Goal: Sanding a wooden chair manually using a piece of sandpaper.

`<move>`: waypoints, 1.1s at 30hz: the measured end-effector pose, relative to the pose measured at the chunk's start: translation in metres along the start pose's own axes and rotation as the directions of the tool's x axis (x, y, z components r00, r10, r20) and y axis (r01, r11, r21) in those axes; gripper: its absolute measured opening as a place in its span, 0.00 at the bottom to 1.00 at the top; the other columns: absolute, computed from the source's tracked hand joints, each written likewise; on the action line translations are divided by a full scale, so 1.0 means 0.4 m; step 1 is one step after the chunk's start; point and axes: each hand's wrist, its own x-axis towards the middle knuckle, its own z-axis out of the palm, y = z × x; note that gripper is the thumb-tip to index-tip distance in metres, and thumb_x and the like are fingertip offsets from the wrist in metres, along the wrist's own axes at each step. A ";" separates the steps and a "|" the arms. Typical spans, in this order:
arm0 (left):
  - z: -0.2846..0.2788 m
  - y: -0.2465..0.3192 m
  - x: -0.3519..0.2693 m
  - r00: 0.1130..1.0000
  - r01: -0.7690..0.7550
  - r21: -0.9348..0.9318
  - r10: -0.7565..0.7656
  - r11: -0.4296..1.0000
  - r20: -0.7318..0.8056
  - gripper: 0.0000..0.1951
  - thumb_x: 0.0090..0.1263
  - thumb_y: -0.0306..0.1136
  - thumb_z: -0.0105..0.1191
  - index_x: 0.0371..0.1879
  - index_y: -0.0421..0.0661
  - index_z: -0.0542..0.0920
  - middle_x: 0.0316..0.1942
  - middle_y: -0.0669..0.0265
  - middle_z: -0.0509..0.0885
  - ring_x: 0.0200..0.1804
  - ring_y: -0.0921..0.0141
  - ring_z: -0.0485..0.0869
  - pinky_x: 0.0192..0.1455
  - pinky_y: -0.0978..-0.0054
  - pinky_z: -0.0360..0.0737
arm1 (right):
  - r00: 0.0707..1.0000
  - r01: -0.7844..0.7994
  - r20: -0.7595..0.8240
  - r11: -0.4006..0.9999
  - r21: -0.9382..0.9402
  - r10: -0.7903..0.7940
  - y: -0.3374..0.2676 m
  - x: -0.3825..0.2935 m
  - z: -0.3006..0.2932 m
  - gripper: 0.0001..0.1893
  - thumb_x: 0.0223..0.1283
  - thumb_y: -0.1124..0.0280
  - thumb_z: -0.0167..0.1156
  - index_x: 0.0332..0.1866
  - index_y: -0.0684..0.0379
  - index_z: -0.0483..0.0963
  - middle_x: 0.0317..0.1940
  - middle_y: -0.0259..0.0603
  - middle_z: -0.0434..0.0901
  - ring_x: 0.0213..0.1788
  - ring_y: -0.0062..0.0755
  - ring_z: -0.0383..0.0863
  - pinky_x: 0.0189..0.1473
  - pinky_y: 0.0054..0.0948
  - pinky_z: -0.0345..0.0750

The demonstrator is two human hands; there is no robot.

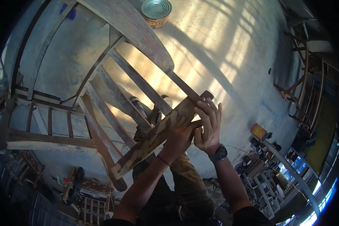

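Note:
A wooden chair frame (135, 99) with slats stands before me, its finish patchy and worn. My left hand (178, 141) rests at the broad top rail (158, 130), near its right end, with the fingers curled; whether it grips the rail or a small thing is hidden. My right hand (209, 127), below a dark wristwatch (219, 153), is raised beside the same end, its fingers bent around the rail's edge near the post. A dark narrow piece shows between the two hands; I cannot tell what it is. A wide wooden armrest (141, 28) extends toward the upper left.
A metal can (156, 12) stands on the concrete floor beyond the armrest. An orange-yellow can (259, 132) and cluttered items (260, 175) lie at the right. Wooden chair frames (305, 84) stand at the far right, others (91, 206) at the lower left.

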 end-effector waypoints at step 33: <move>-0.069 -0.215 -0.392 0.932 0.289 0.516 -0.115 0.806 -0.343 0.44 0.50 0.30 0.63 0.75 0.41 0.68 0.58 0.50 0.75 0.63 0.47 0.73 0.72 0.50 0.66 | 0.932 -0.247 -0.119 0.841 0.480 0.342 0.099 -0.247 -0.105 0.15 0.57 0.73 0.54 0.47 0.69 0.76 0.40 0.41 0.78 0.37 0.28 0.73 0.43 0.28 0.71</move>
